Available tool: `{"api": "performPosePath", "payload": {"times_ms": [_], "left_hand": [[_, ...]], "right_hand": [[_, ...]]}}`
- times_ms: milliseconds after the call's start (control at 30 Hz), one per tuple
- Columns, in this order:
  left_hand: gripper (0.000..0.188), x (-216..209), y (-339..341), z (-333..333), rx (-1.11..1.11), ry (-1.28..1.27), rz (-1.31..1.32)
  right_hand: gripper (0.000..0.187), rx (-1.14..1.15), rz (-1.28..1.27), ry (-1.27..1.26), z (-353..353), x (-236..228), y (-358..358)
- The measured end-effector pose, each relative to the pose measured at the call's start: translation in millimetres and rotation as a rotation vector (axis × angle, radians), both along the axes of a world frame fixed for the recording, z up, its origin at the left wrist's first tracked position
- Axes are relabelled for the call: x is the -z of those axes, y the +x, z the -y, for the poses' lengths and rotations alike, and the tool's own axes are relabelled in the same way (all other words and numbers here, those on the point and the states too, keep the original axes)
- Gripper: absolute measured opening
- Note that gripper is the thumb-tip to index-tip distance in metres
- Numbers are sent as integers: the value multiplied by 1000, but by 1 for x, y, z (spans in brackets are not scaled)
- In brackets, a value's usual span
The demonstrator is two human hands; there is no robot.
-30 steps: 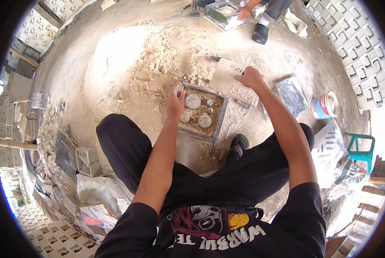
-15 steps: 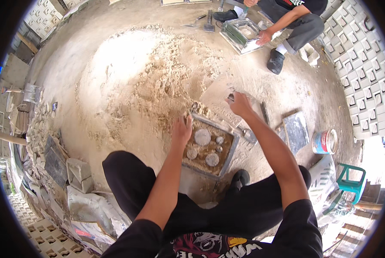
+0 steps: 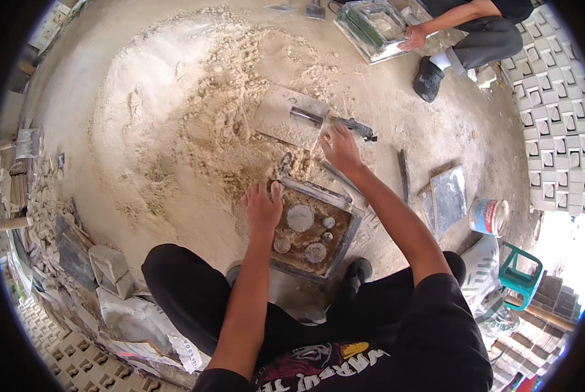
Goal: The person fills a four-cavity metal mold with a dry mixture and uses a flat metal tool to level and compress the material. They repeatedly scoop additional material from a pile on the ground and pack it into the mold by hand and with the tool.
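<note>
A dark rectangular frame (image 3: 351, 236) packed with brown sand lies before me. Several pale round pieces (image 3: 300, 218) of different sizes sit in it. My left hand (image 3: 262, 208) rests at its far left corner, fingers apart, gripping nothing. Beyond the frame, a flat metal float (image 3: 276, 116) lies by the loose sand, its dark handle (image 3: 356, 127) pointing right. My right hand (image 3: 340, 149) is at the near side of that handle, fingers loosely apart with the tips touching or just beside it. A dark bar (image 3: 340, 175) lies between this hand and the frame, partly behind my forearm.
A wide pile of pale sand (image 3: 168, 111) spreads ahead and left. A person (image 3: 479, 49) crouches at far right with a hand on another frame (image 3: 376, 27). To my right are a dark slab (image 3: 451, 196), a tin bucket (image 3: 489, 217) and a green stool (image 3: 522, 274).
The float has moved left, and its handle now shows beyond my right hand, which was closed around it before. My left hand stays at the frame's corner. The whole view has shifted slightly.
</note>
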State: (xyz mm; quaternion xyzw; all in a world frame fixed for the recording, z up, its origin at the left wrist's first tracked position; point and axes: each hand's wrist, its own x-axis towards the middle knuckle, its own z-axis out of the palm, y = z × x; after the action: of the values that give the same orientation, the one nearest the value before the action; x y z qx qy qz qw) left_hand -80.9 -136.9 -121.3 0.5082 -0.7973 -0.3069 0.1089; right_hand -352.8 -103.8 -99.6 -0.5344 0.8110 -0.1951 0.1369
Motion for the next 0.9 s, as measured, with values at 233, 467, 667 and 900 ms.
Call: {"api": "performPosePath", "payload": {"times_ms": [233,467,667,900], "left_hand": [[44,-15,-5,1,33,-60,-43],[48,-1,7,-2,104,-173,-50],[58,-6,22,-27,211,-220,-43],[63,-21,28,-64,345,-402,81]], "right_hand": [[43,88,17,331,-68,57,11],[32,255,235,305,-79,0,6],[33,410,47,-446,-142,-80,-2],[50,706,349,-891,-167,-201,43]]}}
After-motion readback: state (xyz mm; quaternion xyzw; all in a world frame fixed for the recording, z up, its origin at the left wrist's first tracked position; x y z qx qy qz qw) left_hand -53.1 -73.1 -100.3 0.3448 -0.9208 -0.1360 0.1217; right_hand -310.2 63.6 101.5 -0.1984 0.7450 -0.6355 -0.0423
